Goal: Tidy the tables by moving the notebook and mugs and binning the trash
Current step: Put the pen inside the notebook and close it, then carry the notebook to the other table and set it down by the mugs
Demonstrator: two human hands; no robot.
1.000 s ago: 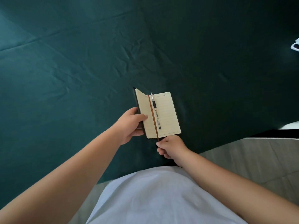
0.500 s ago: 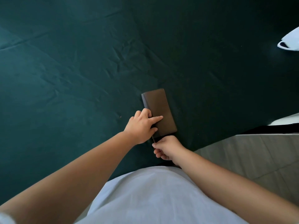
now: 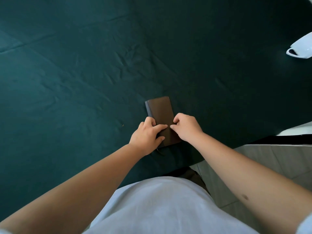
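Observation:
A small brown notebook (image 3: 160, 112) lies closed on the dark green tablecloth (image 3: 84, 73), near the table's front edge. My left hand (image 3: 146, 134) grips its near left side, fingers across the cover and thumb at the lower edge. My right hand (image 3: 185, 127) rests on the right side of the cover with its fingers curled on the edge. A thin ribbon marker (image 3: 158, 151) trails out below the notebook. A white mug (image 3: 302, 48) lies tipped at the far right edge of the view, partly cut off.
The table's front right corner (image 3: 202, 159) ends just right of my body, with grey tiled floor (image 3: 270, 157) beyond it. A white surface edge (image 3: 297, 129) shows at the right. A tiny speck (image 3: 122, 125) sits on the cloth left of the notebook.
The notebook was open with a pen inside; my left hand folded it shut. My right hand has since moved from the lower edge up onto the cover. More of the mug is in view.

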